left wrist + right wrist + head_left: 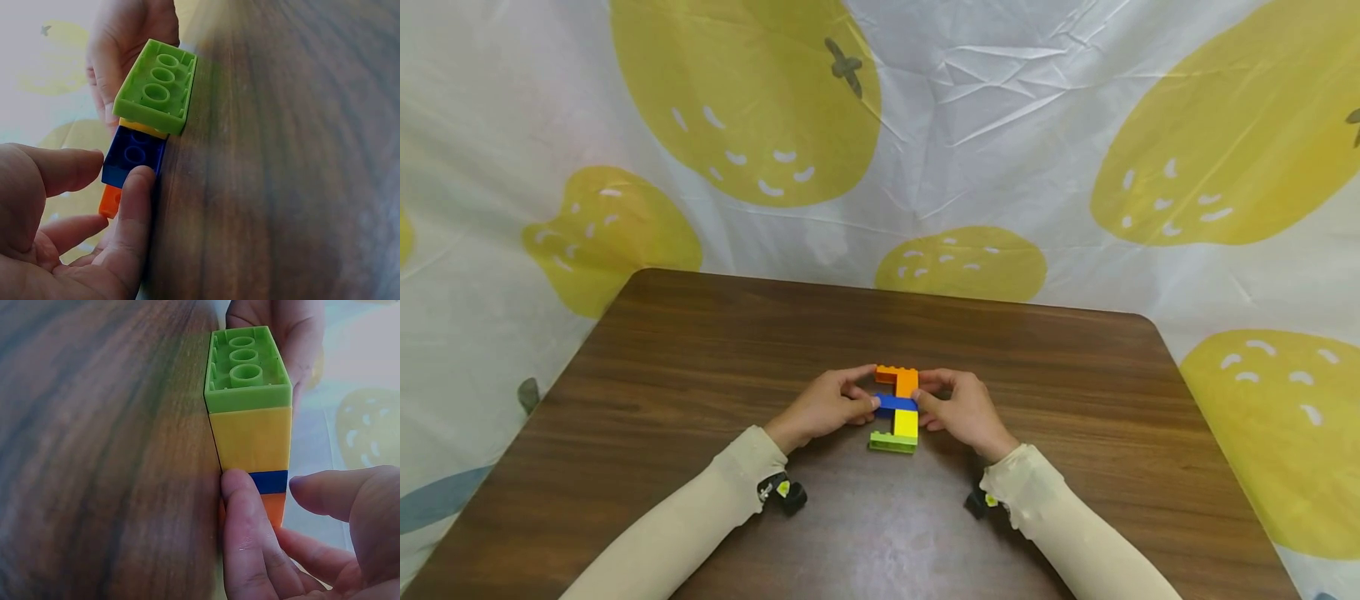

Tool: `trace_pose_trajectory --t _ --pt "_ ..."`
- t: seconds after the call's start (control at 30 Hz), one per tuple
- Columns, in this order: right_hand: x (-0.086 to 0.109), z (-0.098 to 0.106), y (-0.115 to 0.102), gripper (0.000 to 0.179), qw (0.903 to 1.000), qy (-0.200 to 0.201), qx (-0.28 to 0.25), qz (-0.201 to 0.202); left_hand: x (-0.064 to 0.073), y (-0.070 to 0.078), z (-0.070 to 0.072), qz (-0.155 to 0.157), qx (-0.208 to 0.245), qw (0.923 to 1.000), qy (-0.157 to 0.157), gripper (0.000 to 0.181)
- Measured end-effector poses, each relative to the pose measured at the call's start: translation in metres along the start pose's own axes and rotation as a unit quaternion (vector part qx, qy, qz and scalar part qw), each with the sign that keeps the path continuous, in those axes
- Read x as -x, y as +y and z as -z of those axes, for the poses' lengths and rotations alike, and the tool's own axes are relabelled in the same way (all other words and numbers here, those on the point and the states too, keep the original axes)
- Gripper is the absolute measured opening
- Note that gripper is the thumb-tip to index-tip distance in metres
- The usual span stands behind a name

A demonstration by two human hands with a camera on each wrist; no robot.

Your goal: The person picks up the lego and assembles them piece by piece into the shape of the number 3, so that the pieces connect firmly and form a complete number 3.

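A joined row of toy building bricks lies on its side on the table, shaped like a backwards letter E. At its far end are orange bricks, followed toward me by a thin blue brick, a yellow brick and a lime green brick whose hollow underside faces me. My left hand pinches the free left end of the blue brick, one fingertip reaching the orange arm. From the right side, my right hand grips the row around the blue layer, its thumb on top.
The bricks lie near the middle of a dark wooden table. Behind it hangs a white cloth printed with yellow fruit. Each wrist carries a small black camera under a pale sleeve.
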State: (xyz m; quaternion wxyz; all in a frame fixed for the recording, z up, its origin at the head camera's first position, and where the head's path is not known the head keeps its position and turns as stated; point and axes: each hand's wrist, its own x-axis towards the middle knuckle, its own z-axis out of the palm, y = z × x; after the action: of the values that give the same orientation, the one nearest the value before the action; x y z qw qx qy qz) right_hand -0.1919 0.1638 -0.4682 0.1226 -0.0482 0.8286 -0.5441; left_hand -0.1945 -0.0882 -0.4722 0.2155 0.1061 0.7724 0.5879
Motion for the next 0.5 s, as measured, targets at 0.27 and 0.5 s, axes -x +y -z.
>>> trace_pose_trajectory --t 0.27,0.5 --pt "0.0032 0.0028 -0.0004 0.045 0.9999 0.006 -0.014 0.005 0.0017 -0.0022 0.0010 -0.001 0.011 0.9999 0.008 0.067" --pt "0.0073 0.0095 0.0001 0.047 0.9991 0.002 -0.035 0.024 0.0072 -0.0012 0.0053 -0.006 -0.006 0.9995 0.031 0.062"
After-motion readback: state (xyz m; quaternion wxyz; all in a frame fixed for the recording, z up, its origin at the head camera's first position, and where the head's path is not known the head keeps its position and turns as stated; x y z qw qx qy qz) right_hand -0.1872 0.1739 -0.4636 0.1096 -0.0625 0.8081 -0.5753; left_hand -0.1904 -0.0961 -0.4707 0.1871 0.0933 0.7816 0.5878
